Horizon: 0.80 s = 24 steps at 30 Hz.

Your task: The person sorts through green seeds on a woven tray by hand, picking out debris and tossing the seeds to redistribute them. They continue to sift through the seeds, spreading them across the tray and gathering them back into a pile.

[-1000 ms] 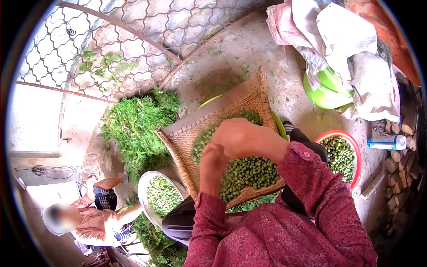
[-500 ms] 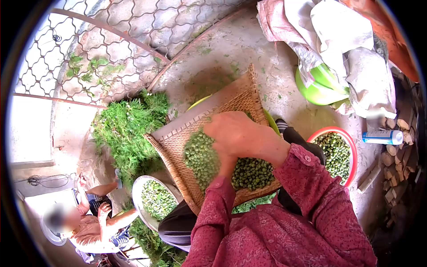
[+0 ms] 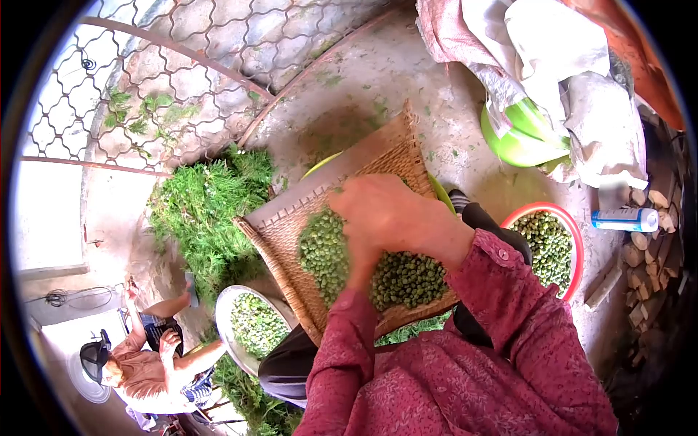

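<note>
A woven winnowing basket (image 3: 287, 280) lies tilted across my lap, with a paler strip along its far edge. Inside it are two heaps of small round green fruits: a lighter heap (image 3: 320, 254) on the left and a darker heap (image 3: 408, 282) on the right. My right hand (image 3: 400, 218) reaches over the basket, its fingers bent down and smeared by motion. Beneath and beside it, my left hand (image 3: 358, 254) meets it between the heaps, with its fingers largely hidden. Whether either hand holds anything cannot be made out.
A red-rimmed basin (image 3: 579, 251) of green fruits stands right; a metal bowl (image 3: 285, 309) holds more at left. Leafy greens (image 3: 203, 211) lie beyond it. Another person (image 3: 142, 363) sits lower left. A green basin (image 3: 520, 142), white sacks (image 3: 556, 43) and wood pieces (image 3: 640, 272) line the right.
Both my hands have shifted slightly left over the basket, staying close together. The seated person's raised hand has moved up a little. The basket and bowls stay in place.
</note>
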Motion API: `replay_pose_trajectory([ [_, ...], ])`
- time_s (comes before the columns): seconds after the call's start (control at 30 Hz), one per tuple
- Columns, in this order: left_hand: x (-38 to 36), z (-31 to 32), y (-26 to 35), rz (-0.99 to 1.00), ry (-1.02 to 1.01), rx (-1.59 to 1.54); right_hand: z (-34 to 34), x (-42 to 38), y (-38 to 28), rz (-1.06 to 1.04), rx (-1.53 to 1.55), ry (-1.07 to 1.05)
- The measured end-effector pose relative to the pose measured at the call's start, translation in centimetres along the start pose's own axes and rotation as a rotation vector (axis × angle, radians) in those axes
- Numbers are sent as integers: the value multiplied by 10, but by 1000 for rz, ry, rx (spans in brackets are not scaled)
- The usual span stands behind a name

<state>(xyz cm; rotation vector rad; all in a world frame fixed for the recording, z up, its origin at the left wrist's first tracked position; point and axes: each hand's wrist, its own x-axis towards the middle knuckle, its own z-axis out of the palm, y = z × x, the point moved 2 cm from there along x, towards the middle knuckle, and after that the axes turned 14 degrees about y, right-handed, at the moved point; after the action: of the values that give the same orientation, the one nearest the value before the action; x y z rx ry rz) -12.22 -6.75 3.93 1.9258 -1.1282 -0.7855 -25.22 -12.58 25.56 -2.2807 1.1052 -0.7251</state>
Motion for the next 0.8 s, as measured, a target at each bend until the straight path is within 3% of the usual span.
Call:
replay_pose_trajectory([
  [0.1, -3, -33, -5, -292, -121, -274, -2, 3, -2, 3, -19, -63],
  [0.2, -15, -54, -15, -462, -251, -514, 2, 5, -2, 18, -55, -102],
  [0.23, -23, -57, -16, -521, -174, -515, 4, 4, -3, -4, -43, -88],
  [0.33, -31, -62, -38, -418, -295, -141, 6, 2, -5, -60, -26, -52],
  [0.47, -41, -46, -64, -287, -235, 71, 8, 1, -4, -82, -29, -45],
  [0.5, -41, -39, -72, -157, -146, 125, 8, 2, -3, -82, -28, -46],
  [0.8, -40, -22, -53, 27, -203, 340, 3, 4, -1, -22, -67, -35],
])
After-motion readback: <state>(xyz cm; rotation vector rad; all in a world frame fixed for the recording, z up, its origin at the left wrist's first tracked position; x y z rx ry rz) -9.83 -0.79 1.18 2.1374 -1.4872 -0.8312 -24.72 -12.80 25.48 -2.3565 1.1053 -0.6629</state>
